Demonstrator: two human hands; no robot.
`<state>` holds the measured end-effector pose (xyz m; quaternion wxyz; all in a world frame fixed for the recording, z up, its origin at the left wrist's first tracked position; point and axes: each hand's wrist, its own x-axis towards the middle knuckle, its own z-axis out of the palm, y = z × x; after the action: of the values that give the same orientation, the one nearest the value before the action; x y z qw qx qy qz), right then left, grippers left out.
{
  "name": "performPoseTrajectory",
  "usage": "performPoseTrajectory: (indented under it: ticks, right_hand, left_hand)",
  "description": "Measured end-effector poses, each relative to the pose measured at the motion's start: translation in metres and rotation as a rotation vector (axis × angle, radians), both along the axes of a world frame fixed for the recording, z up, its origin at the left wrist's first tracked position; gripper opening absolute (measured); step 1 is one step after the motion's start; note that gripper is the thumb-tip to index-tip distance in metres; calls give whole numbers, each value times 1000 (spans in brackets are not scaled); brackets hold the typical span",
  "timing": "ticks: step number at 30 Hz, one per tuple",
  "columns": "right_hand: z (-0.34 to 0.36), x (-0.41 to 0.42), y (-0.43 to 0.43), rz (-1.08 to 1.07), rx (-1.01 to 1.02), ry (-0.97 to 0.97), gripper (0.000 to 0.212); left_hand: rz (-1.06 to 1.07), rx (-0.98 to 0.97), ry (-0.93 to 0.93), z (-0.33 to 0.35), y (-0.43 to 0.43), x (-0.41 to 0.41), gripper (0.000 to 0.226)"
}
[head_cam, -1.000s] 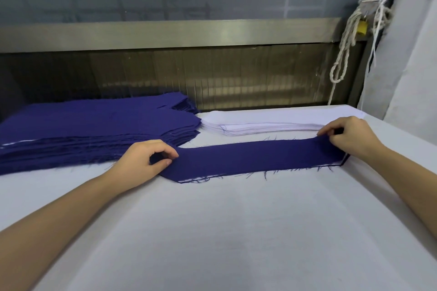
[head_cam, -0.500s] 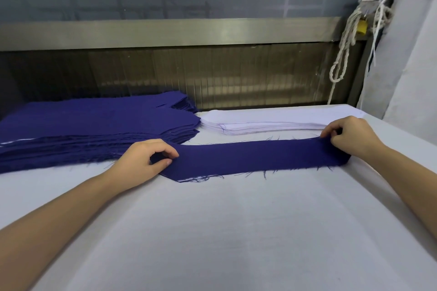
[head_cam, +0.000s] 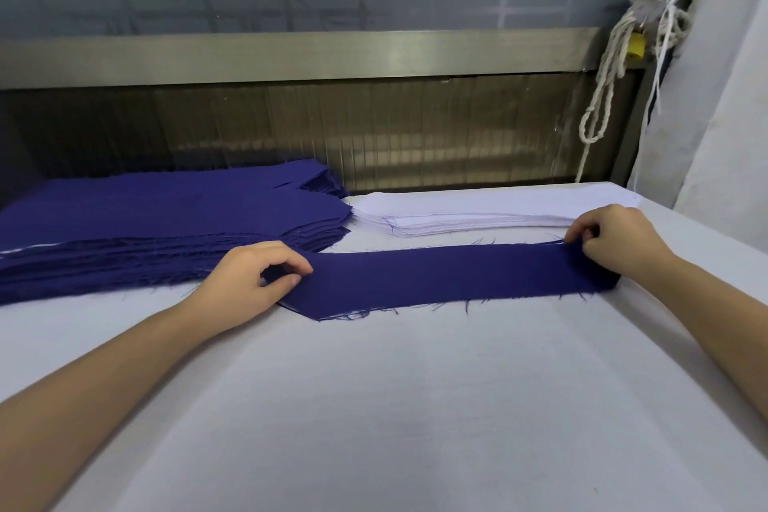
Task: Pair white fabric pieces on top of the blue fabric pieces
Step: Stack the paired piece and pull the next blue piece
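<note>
A blue fabric strip lies flat across a white worktop, stretched between a person's two hands. The left hand pinches its left end, grip clamped on the cloth. The right hand pinches the right end likewise. Behind the strip, a stack of blue pieces sits at left, with a stack of white pieces just beside it.
</note>
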<state>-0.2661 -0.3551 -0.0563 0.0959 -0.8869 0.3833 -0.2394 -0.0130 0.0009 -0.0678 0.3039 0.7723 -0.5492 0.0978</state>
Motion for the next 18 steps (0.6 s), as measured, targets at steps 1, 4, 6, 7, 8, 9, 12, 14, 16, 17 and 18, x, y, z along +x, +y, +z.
performPoseTrajectory:
  ticks: [1,4,6,7,8,9,12,14,16,17,18]
  right_hand:
    - [0,0,0,-1,-7,6,34]
    - [-1,0,1,-9,-3,36,32]
    - [-1,-1,0,-24,23,87,30]
    - [-1,-1,-1,-33,35,113,29]
    - [-1,-2,-1,-43,42,134,28]
    - [-1,-3,-1,-55,38,149,26]
    - [-3,-2,0,-130,-60,223,22]
    - [-5,0,2,-188,-129,305,21]
    - [-7,1,3,-218,-128,362,25]
    - [-7,1,3,-225,-108,370,27]
    - [-7,1,3,-230,-88,371,28]
  left_hand:
    - [0,0,0,0,0,0,20]
    - [-10,6,-10,-2,0,2,22]
    - [-12,25,-25,-3,0,5,24]
    - [-1,37,-37,-3,0,6,24]
    - [14,47,-55,-4,0,7,23]
    - [35,54,-79,-4,1,8,23]
    - [114,90,-129,-4,2,11,25]
    - [172,140,-135,-4,3,11,31]
    - [217,196,-136,-3,3,9,37]
    - [229,222,-138,-2,3,9,40]
    - [236,245,-140,-2,2,8,42]
